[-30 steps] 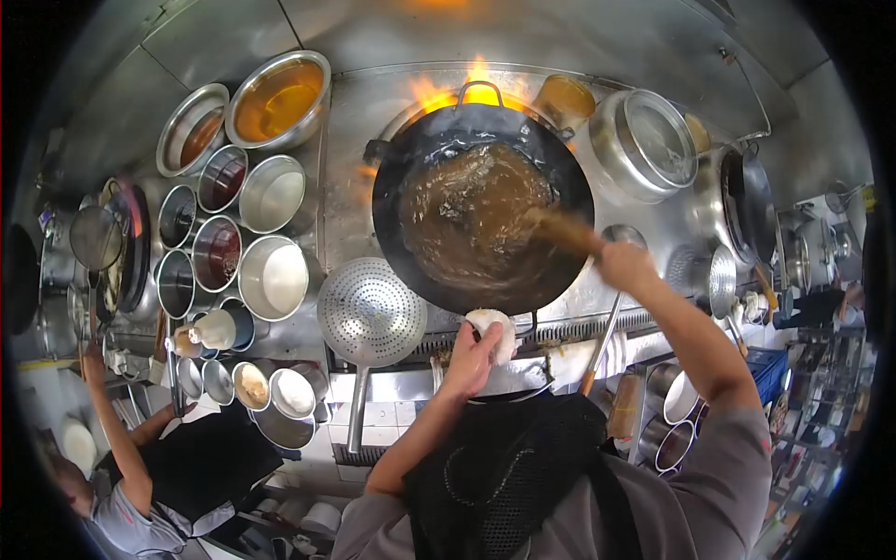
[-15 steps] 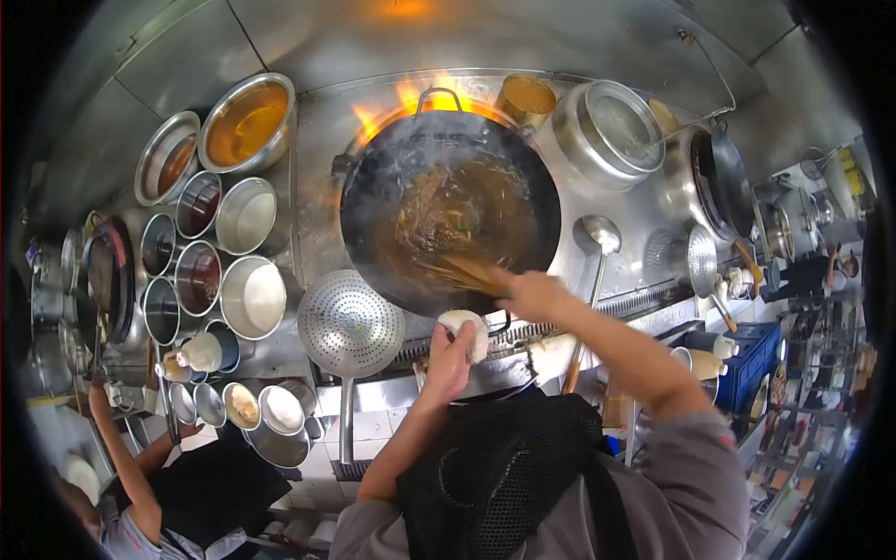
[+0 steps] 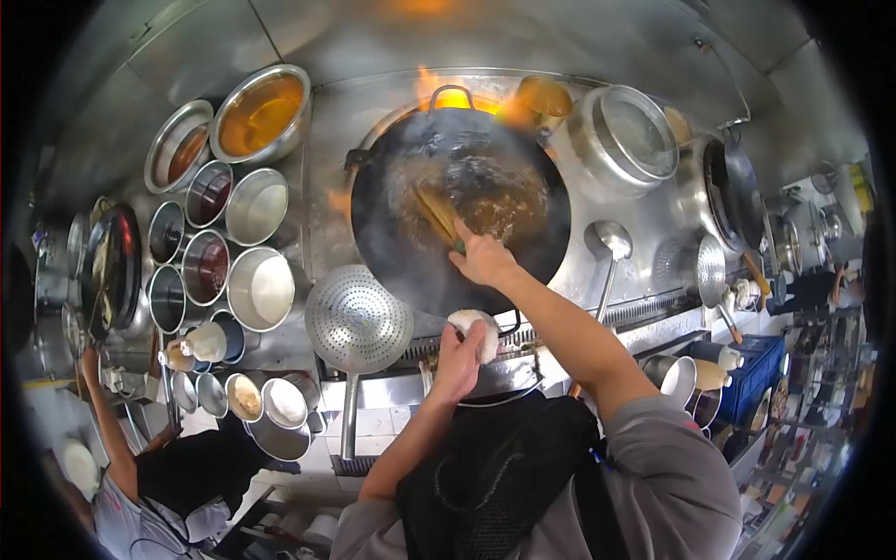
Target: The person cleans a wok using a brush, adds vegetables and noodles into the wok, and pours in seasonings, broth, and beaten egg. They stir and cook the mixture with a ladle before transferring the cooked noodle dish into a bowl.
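Note:
A large black wok (image 3: 387, 266) sits over the burner with steaming brown liquid (image 3: 509, 210) swirling inside. My right hand (image 3: 487, 259) reaches over the wok, its fingers wrapped round a bamboo wok brush (image 3: 433, 213) whose bristles dip into the liquid left of centre. At the wok's near edge, my left hand (image 3: 456, 366) grips a folded white cloth (image 3: 484, 334). The cloth is beside the wok's near loop handle (image 3: 511, 324); whether it touches the handle I cannot tell.
Flames (image 3: 429, 86) rise behind the wok. A perforated strainer (image 3: 358, 317) lies at its left, a ladle (image 3: 611, 239) at its right. Metal pots of sauces and powders, including a white-filled one (image 3: 263, 291), stand left. Another person's arm (image 3: 112, 420) shows at lower left.
My right hand has moved the brush left and farther into the wok, from its near right side. My left hand stays at the near edge with the cloth. The flames look smaller.

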`<state>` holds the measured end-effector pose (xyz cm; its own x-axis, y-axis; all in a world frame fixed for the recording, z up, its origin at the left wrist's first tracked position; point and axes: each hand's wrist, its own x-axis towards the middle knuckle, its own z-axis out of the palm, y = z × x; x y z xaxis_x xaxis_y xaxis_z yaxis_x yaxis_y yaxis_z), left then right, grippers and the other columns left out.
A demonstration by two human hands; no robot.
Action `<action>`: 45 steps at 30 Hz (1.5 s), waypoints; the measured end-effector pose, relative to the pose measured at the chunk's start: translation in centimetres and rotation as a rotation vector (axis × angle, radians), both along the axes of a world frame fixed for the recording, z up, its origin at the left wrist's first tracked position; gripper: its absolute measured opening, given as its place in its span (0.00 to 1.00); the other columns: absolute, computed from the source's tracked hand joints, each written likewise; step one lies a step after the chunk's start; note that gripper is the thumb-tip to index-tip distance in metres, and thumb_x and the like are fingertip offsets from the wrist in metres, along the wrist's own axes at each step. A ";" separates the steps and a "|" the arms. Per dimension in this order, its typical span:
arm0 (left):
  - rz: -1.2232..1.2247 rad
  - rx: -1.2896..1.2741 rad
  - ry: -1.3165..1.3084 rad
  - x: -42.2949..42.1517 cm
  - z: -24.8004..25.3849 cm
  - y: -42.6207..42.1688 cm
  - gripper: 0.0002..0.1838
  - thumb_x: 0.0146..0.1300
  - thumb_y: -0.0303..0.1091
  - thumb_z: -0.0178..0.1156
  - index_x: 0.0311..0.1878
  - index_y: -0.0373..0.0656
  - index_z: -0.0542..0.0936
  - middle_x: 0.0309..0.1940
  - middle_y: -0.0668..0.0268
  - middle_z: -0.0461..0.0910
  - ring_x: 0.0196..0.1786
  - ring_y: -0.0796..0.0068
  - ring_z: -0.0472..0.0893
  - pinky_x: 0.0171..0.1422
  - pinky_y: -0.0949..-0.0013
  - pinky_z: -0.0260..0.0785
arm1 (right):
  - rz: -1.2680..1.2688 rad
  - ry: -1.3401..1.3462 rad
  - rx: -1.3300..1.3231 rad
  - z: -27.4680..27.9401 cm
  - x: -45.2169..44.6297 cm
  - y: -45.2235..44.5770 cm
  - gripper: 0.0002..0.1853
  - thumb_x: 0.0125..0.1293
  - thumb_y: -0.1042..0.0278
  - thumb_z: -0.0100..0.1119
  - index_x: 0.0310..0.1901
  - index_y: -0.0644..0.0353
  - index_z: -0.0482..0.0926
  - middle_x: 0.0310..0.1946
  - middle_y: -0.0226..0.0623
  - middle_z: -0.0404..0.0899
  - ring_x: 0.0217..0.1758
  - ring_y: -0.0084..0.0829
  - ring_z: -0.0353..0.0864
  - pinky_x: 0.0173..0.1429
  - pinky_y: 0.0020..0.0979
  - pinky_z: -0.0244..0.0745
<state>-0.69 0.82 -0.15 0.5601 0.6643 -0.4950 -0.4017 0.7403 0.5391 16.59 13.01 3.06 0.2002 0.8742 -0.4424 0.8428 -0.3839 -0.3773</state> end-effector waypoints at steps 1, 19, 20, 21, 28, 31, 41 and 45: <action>0.002 -0.030 0.029 0.1 0.7 0.2 0.18 0.80 0.33 0.58 0.66 0.39 0.69 0.59 0.60 0.79 0.57 0.65 0.83 0.56 0.52 0.85 | -0.010 -0.009 0.004 1.6 0.7 -1.4 0.43 0.72 0.48 0.62 0.82 0.49 0.56 0.52 0.65 0.84 0.58 0.64 0.84 0.65 0.56 0.78; -0.016 -0.076 0.003 0.0 0.1 0.8 0.17 0.77 0.30 0.60 0.63 0.38 0.70 0.56 0.59 0.79 0.53 0.66 0.83 0.50 0.56 0.85 | 0.255 -0.381 -0.343 5.0 8.0 -5.8 0.42 0.70 0.48 0.64 0.82 0.44 0.58 0.51 0.58 0.86 0.56 0.55 0.88 0.61 0.53 0.83; -0.010 -0.084 0.011 -0.1 0.2 0.6 0.17 0.77 0.30 0.60 0.63 0.38 0.70 0.56 0.59 0.79 0.53 0.66 0.83 0.50 0.56 0.85 | 0.247 -0.490 -0.392 5.0 10.6 -5.5 0.44 0.70 0.49 0.65 0.83 0.45 0.56 0.51 0.57 0.87 0.56 0.51 0.89 0.60 0.50 0.83; -0.025 -0.096 0.001 0.0 0.5 1.0 0.17 0.77 0.30 0.60 0.63 0.38 0.70 0.56 0.59 0.79 0.52 0.65 0.83 0.49 0.57 0.85 | 0.139 -0.537 -0.360 6.0 12.0 -4.0 0.43 0.69 0.50 0.66 0.83 0.44 0.58 0.52 0.54 0.87 0.54 0.49 0.90 0.57 0.50 0.84; -0.052 -0.071 -0.022 -0.2 -0.9 1.2 0.16 0.76 0.29 0.61 0.62 0.37 0.72 0.54 0.59 0.81 0.51 0.65 0.84 0.47 0.57 0.85 | -0.143 0.326 -0.046 4.4 3.3 6.2 0.38 0.68 0.54 0.64 0.79 0.47 0.66 0.48 0.55 0.86 0.38 0.46 0.91 0.35 0.45 0.92; -0.040 -0.063 0.008 0.0 -0.1 1.1 0.17 0.76 0.30 0.62 0.62 0.38 0.72 0.54 0.59 0.81 0.51 0.65 0.85 0.48 0.56 0.85 | -0.077 0.437 -0.130 4.9 0.0 2.7 0.39 0.68 0.54 0.63 0.79 0.47 0.65 0.50 0.57 0.86 0.38 0.47 0.91 0.33 0.45 0.90; 0.021 -0.111 0.133 2.2 -0.9 1.0 0.17 0.72 0.31 0.64 0.60 0.38 0.74 0.54 0.57 0.80 0.53 0.60 0.84 0.48 0.51 0.85 | 0.015 -0.238 -0.082 10.1 24.1 -9.5 0.39 0.68 0.45 0.67 0.80 0.36 0.66 0.57 0.51 0.86 0.59 0.52 0.86 0.65 0.46 0.80; 0.043 0.074 0.303 3.7 -1.1 0.3 0.17 0.65 0.29 0.64 0.55 0.41 0.74 0.48 0.59 0.79 0.45 0.63 0.83 0.32 0.58 0.80 | -0.375 0.069 0.320 6.6 22.2 -15.7 0.41 0.70 0.45 0.66 0.81 0.45 0.63 0.54 0.57 0.86 0.51 0.51 0.88 0.58 0.45 0.81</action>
